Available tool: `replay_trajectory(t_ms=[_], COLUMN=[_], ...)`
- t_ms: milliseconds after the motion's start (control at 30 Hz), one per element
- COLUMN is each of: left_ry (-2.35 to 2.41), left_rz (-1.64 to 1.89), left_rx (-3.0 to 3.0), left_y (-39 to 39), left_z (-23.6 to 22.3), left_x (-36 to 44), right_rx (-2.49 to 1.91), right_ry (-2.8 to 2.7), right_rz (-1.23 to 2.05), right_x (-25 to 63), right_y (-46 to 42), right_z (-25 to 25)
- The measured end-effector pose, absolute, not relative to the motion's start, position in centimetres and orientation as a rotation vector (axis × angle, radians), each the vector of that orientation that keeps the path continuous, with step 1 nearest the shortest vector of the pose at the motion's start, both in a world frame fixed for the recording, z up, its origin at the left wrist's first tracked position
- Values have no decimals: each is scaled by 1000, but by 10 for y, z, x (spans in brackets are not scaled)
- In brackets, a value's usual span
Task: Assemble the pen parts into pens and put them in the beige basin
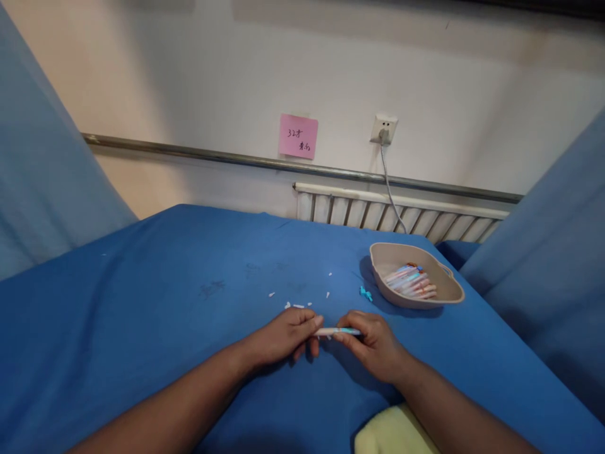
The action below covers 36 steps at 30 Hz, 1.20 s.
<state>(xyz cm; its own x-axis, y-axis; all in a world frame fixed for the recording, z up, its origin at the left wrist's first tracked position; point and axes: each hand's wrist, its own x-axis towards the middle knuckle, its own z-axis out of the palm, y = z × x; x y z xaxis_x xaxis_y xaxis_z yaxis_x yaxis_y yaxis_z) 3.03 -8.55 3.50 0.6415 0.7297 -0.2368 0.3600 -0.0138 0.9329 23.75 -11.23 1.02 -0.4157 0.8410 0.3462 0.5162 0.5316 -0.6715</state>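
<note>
Between my two hands lies a slim pen [327,331], held level, pale pink toward the left and light blue toward the right. My left hand [295,331] pinches its left end with thumb and fingers. Thumb and fingers of my right hand [373,343] close on its right part, covering some of it. Just beyond my hands, several small white pieces [299,306] are scattered on the blue sheet [227,252]. A little cluster of turquoise pieces [365,294] sits to the right, beside the basin.
A beige basin [411,302] at the right holds several similar pens [411,282]. Pale yellow cloth [397,435] shows at the bottom edge. Blue curtains [42,157] hang at both sides. Behind stand a metal rail [212,154], a radiator [350,211] and a plugged-in socket [384,129].
</note>
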Motion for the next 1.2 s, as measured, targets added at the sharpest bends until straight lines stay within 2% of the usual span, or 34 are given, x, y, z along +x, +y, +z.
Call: replay_trajectory(t_ms=[167,333,633,967,1200], left_ry=[999,980,1079,992,901], left_rz=[389,452,510,414,517], left_rx=[1651,1666,2142,2185,1957], left_y=[-85,-89,-97,-94,-97], left_z=[33,26,33,36,37], left_x=[32,38,37,33,38], right_rx=[-1047,-1138,-1265,-949,-956], right_ry=[-2068,-2003,-1822,-1477,-1557], right_rz=[606,743,951,1314,1176], right_x=[238,238,237,231,229], right_y=[-112,-110,-103,-108,-107], right_z=[8,8,-1,0,-1])
